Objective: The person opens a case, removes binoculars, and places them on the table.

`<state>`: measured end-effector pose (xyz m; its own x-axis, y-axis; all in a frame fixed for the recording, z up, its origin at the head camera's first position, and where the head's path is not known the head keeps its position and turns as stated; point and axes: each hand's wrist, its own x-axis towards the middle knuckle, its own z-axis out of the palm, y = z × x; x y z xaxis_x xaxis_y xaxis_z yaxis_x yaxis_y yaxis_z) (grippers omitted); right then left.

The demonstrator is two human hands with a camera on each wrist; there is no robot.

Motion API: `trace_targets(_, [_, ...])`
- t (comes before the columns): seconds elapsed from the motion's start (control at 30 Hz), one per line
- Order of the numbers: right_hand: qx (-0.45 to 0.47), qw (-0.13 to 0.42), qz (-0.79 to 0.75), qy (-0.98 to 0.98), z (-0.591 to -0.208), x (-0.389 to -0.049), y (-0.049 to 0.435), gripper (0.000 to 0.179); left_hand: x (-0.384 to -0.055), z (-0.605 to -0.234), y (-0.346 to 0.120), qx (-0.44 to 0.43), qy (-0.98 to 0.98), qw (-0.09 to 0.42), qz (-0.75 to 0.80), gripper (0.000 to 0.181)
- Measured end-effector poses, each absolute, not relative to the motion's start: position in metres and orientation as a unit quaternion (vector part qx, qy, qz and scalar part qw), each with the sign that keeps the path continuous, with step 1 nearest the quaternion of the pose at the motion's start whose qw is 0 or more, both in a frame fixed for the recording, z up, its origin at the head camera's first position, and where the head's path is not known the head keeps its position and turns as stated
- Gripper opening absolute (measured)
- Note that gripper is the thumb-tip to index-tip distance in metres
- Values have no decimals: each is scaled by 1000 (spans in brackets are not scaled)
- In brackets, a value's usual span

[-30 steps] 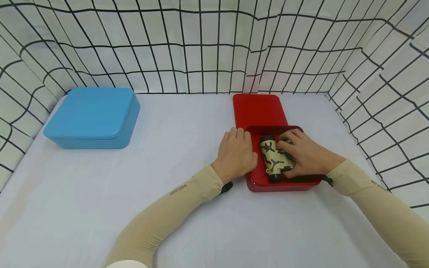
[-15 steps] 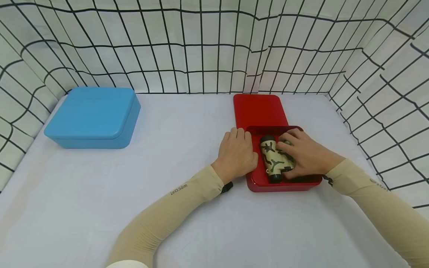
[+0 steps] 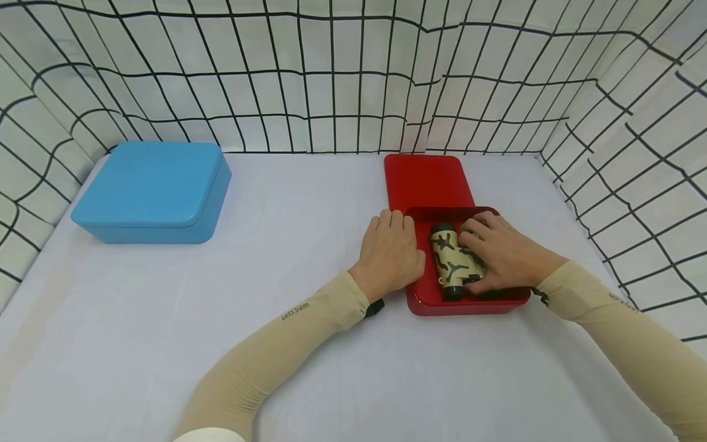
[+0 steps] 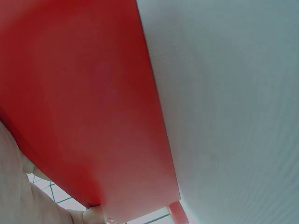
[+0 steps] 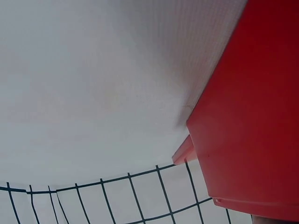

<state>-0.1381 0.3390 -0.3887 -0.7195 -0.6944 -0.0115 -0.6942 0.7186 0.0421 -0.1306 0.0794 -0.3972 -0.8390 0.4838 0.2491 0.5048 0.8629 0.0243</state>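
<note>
In the head view a pair of camouflage-patterned binoculars [image 3: 453, 265] lies inside a red box [image 3: 464, 309], with black rings at both ends of its left barrel. My right hand [image 3: 499, 255] reaches into the box over the right wall and grips the binoculars from the right, covering much of that side. My left hand [image 3: 389, 255] holds the box's left wall, fingers over the rim. The left wrist view shows the outer wall of the red box [image 4: 98, 107], with part of the left hand [image 4: 23, 186] at its upper edge.
A red lid [image 3: 428, 181] lies hinged open behind the box. At the far left stands a closed blue box [image 3: 151, 190]. The white table [image 3: 309, 368] is bordered at the back and sides by white walls with a black grid [image 3: 331, 73].
The far end of the binoculars has shifted very slightly to the right under my right hand. My left hand stays put on the box wall.
</note>
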Motion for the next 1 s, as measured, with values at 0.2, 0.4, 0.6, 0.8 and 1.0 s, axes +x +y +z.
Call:
trace_targets(0.2, [380,6,-30,-925,-389,-140,339,73,-131,-397,79,-258,-958,118,-47,25])
trace_targets(0.4, [393,16,-28,-919,-390,-141,339,73,-132,-397,79,-260,-957,122,-49,24])
trace_targets(0.6, [396,14,-28,-918,-388,-141,338,72,-132,-396,78,-259,-957,117,-51,25])
trace_targets(0.8, [393,12,-38,-918,-387,-141,336,71,-131,-396,78,-257,-959,112,-49,25])
trace_targets(1.0, [381,-8,-38,-924,-387,-140,336,73,-131,-397,79,-256,-960,101,-49,25])
